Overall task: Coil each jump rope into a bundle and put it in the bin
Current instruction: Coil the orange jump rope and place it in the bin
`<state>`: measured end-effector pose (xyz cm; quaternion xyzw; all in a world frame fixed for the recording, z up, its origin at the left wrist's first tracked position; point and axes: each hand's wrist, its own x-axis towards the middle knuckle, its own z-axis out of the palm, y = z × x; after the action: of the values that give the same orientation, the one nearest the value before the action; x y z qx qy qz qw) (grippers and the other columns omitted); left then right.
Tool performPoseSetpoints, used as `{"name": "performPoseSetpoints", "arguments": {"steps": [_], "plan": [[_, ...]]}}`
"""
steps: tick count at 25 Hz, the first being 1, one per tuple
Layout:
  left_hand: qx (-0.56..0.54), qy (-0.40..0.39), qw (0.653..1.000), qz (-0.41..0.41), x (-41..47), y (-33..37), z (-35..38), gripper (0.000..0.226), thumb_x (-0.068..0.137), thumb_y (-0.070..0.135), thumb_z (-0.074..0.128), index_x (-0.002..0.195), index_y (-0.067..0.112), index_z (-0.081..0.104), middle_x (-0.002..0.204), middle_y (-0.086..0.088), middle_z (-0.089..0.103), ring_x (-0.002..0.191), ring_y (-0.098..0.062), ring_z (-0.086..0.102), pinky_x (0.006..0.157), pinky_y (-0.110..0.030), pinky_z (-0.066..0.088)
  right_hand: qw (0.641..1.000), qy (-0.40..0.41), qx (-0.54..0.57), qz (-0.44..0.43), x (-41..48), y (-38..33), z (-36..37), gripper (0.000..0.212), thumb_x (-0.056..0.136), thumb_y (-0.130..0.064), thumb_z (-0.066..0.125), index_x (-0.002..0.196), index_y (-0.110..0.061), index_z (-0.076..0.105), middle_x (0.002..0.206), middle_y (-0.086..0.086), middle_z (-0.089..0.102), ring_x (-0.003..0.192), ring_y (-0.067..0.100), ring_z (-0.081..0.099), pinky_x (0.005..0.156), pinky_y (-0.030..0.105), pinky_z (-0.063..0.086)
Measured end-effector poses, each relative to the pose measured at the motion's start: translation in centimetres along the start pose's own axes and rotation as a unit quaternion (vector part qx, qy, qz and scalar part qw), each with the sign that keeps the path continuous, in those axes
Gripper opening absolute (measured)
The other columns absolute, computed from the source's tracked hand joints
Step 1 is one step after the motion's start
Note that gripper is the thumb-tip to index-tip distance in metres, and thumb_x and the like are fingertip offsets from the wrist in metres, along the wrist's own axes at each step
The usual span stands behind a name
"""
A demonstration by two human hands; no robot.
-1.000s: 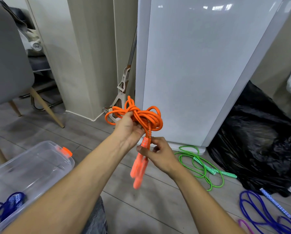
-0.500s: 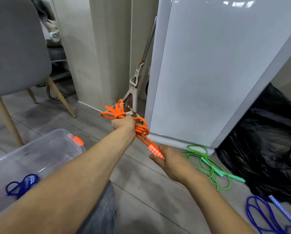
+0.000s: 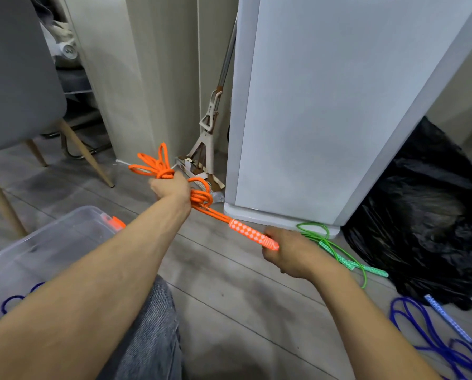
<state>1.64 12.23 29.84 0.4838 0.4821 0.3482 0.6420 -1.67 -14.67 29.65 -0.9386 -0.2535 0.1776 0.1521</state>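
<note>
Between left hand (image 3: 172,189) and right hand (image 3: 289,253) stretches braided orange rope (image 3: 215,213).

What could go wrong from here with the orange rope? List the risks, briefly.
1. The right hand pulls the orange handle taut against the left hand; a hard tug may drag the orange coils out of that fist, undoing the bundle.
2. Those coils splay wide and may snag on the rim of the bin.
</note>
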Motion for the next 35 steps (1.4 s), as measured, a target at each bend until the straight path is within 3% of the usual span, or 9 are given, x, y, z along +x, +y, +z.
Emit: {"name": "performPoseSetpoints", "arguments": {"steps": [4, 7, 9, 11, 15, 23, 26, 30, 35], "plan": [[0.045, -0.072, 0.993, 0.078, 0.1, 0.1, -0.2, 0.037, 0.081, 0.016, 0.066, 0.114, 0.010, 0.050, 0.103, -0.004, 0.065, 0.090, -0.028, 0.068, 0.087, -0.042, 0.056, 0.989, -0.004, -0.106, 0.104, 0.7, 2.2, -0.5, 0.023, 0.092, -0.041, 0.055, 0.105, -0.021, 0.058, 0.108, 0.007, 0.067, 0.101, 0.030, 0.068, 0.079, 0.035, 0.052], [0.106, -0.247, 0.954, 0.131, -2.0, 0.4, 0.0, 0.031, 0.091, 0.017, 0.060, 0.120, 0.012, 0.051, 0.096, 0.000, 0.063, 0.074, -0.014, 0.062, 0.066, -0.026, 0.051, 0.959, 0.142, -0.231, 0.081, 1.5, 3.3, -0.4, 0.032, 0.087, -0.036, 0.067, 0.111, -0.016, 0.059, 0.110, 0.010, 0.065, 0.103, 0.034, 0.064, 0.081, 0.039, 0.048], [0.153, -0.378, 0.900, 0.152, -3.9, 0.5, 0.3, 0.032, 0.096, 0.017, 0.051, 0.128, 0.016, 0.048, 0.098, 0.002, 0.062, 0.063, -0.006, 0.058, 0.054, -0.020, 0.042, 0.924, 0.226, -0.309, 0.026, 1.8, 3.1, -0.4, 0.033, 0.062, -0.017, 0.085, 0.087, -0.013, 0.064, 0.082, 0.009, 0.062, 0.074, 0.034, 0.063, 0.066, 0.040, 0.046], [0.230, -0.468, 0.832, 0.187, -5.0, 0.3, 0.3, 0.034, 0.092, 0.012, 0.054, 0.125, 0.018, 0.047, 0.090, 0.009, 0.058, 0.077, -0.014, 0.063, 0.063, -0.026, 0.044, 0.902, 0.287, -0.323, 0.000, 2.1, 2.7, -0.5, 0.031, 0.048, -0.004, 0.083, 0.071, -0.015, 0.065, 0.069, 0.007, 0.055, 0.062, 0.032, 0.055, 0.062, 0.039, 0.039], [0.371, -0.563, 0.668, 0.315, -6.4, -0.6, 0.2, 0.058, 0.081, 0.018, 0.070, 0.135, 0.022, 0.048, 0.103, 0.001, 0.065, 0.096, -0.018, 0.064, 0.089, -0.035, 0.052, 0.897, 0.315, -0.309, 0.001, 2.5, 0.4, 0.1, 0.031, 0.059, -0.007, 0.079, 0.085, -0.023, 0.073, 0.078, 0.007, 0.058, 0.069, 0.032, 0.056, 0.069, 0.043, 0.038], [0.494, -0.582, 0.543, 0.350, -5.2, 1.5, -1.7, 0.094, 0.062, 0.046, 0.087, 0.137, 0.025, 0.034, 0.123, 0.003, 0.054, 0.107, -0.018, 0.056, 0.092, -0.036, 0.050, 0.907, 0.350, -0.220, -0.078, 4.5, -3.9, 1.9, 0.051, 0.058, -0.005, 0.086, 0.098, -0.013, 0.057, 0.089, 0.007, 0.059, 0.077, 0.031, 0.058, 0.067, 0.043, 0.043], [0.518, -0.522, 0.543, 0.405, -2.4, 1.3, -4.1, 0.082, 0.059, 0.044, 0.086, 0.123, 0.027, 0.039, 0.106, 0.004, 0.059, 0.092, -0.020, 0.058, 0.077, -0.034, 0.048, 0.904, 0.366, -0.179, -0.132, 6.2, -6.2, 3.8, 0.045, 0.064, 0.000, 0.083, 0.096, -0.014, 0.055, 0.089, 0.006, 0.055, 0.076, 0.028, 0.054, 0.065, 0.041, 0.044], [0.514, -0.462, 0.606, 0.394, 2.3, -0.5, -8.6, 0.062, 0.061, 0.031, 0.081, 0.105, 0.027, 0.037, 0.086, 0.003, 0.057, 0.076, -0.022, 0.053, 0.062, -0.030, 0.037, 0.906, 0.353, -0.131, -0.195, 9.8, -10.3, 7.3, 0.046, 0.065, -0.002, 0.083, 0.094, -0.017, 0.050, 0.088, 0.007, 0.052, 0.074, 0.031, 0.051, 0.065, 0.038, 0.037], [0.561, -0.372, 0.638, 0.373, 10.4, -3.3, -14.3, 0.053, 0.065, 0.029, 0.076, 0.105, 0.023, 0.042, 0.101, -0.007, 0.065, 0.094, -0.035, 0.062, 0.070, -0.040, 0.050, 0.869, 0.354, -0.179, -0.294, 13.5, -15.7, 10.4, 0.061, 0.062, -0.032, 0.086, 0.113, -0.016, 0.059, 0.112, 0.012, 0.061, 0.101, 0.032, 0.052, 0.085, 0.045, 0.036]]}}
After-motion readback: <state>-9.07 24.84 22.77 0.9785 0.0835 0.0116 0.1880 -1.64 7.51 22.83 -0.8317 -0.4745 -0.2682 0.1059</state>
